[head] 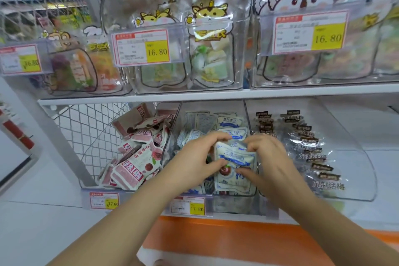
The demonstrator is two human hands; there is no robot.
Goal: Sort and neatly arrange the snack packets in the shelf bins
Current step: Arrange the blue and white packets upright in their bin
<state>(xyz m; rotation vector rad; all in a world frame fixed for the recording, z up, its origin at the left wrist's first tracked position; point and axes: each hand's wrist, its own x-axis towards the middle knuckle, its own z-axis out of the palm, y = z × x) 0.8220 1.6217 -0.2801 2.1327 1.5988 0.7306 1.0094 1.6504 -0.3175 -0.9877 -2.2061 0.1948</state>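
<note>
Both hands are inside the middle clear bin (235,201) of the lower shelf. A white and blue snack packet (235,162) stands upright at the front of that bin. My left hand (194,157) grips its left edge, with the thumb on the front. My right hand (267,157) pinches its top right and lower right edge. More white and blue packets (231,125) stand in a row behind it, and others (190,136) lie loose to the left. The left bin holds jumbled pink packets (138,157). The right bin holds a row of clear packets with brown labels (311,149).
The upper shelf (194,96) carries clear bins of cartoon-printed pouches (211,49) with yellow price tags (142,47). A wire mesh panel (90,131) closes the lower shelf's left side. Price tags (187,205) hang on the lower shelf front above an orange base (216,239).
</note>
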